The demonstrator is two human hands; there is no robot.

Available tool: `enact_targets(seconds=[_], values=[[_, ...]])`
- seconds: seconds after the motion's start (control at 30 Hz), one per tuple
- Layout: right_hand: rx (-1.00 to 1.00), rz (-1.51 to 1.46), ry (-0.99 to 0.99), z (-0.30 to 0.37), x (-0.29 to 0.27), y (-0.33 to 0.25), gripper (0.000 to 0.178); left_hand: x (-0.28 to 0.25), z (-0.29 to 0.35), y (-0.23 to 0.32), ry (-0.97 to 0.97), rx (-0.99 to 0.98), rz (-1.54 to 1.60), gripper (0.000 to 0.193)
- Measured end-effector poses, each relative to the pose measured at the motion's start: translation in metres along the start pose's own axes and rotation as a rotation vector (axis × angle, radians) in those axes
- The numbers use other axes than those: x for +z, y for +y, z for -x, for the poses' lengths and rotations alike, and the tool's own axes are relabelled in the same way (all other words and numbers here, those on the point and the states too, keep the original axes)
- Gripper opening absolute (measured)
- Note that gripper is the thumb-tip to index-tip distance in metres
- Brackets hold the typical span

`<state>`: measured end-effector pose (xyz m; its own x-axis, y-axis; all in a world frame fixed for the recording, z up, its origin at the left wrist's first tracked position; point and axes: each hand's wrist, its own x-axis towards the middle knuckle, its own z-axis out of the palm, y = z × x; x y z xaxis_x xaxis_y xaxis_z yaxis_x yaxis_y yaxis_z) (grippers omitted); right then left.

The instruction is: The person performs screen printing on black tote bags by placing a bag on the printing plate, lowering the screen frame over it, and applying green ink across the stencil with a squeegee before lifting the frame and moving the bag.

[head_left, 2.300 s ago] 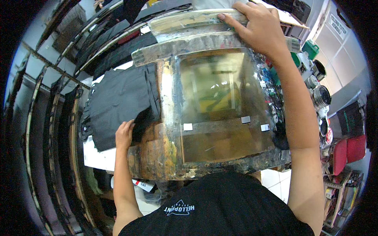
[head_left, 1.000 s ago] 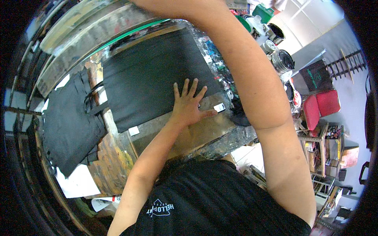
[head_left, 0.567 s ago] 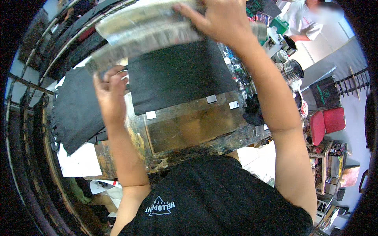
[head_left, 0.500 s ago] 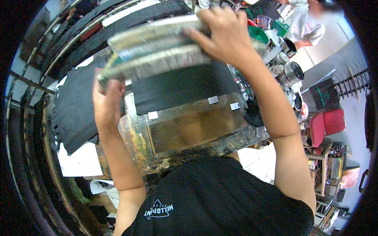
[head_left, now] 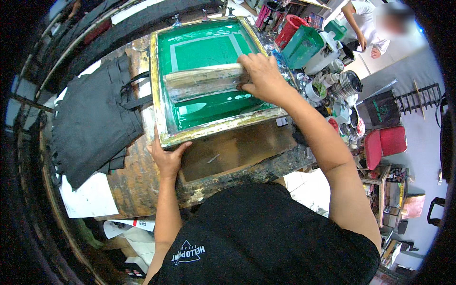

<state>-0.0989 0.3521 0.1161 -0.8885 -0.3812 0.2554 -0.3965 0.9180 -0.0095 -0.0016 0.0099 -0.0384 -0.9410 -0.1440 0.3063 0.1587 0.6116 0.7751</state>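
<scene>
A screen printing frame (head_left: 157, 114) with a worn wooden rim and green mesh lies low over the table in front of me. My left hand (head_left: 167, 154) grips its near left corner, the thumb along the near edge and a finger up the left side. My right hand (head_left: 263, 78) is closed on the right end of a wide wooden squeegee (head_left: 204, 81). The squeegee stands tilted across the middle of the mesh. Wet green ink (head_left: 199, 114) shines on the mesh nearer to me. What lies directly under the frame is hidden.
Black cloth bags (head_left: 95, 118) are piled on the left of the stained table (head_left: 137, 183). Tubs, cans and a green container (head_left: 304, 46) crowd the right side. A red chair (head_left: 387, 145) stands farther right. Another person (head_left: 363, 28) is at the far right.
The frame, raised and tilted before, has come down over the black cloth on the table. My left hand lowered with it. The squeegee in my right hand now shows clearly inside the frame.
</scene>
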Motion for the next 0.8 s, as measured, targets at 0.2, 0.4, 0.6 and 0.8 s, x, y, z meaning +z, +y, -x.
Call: enact_targets(seconds=[0.2, 0.4, 0.6, 0.8], values=[[-0.025, -0.017, -0.114, 0.004, -0.023, -0.009, 0.067, -0.002, 0.000, -0.002, 0.009, 0.071, -0.072, 0.120], [-0.047, -0.021, -0.043, 0.029, 0.004, -0.025, 0.067, -0.002, 0.001, 0.004, 0.004, -0.016, 0.017, 0.118], [-0.035, 0.026, 0.044, -0.014, 0.038, -0.005, 0.064, 0.000, 0.007, 0.000, -0.002, -0.079, 0.111, 0.122], [-0.061, 0.073, 0.079, -0.115, 0.087, 0.054, 0.069, -0.003, 0.007, -0.003, -0.039, -0.093, 0.083, 0.124]])
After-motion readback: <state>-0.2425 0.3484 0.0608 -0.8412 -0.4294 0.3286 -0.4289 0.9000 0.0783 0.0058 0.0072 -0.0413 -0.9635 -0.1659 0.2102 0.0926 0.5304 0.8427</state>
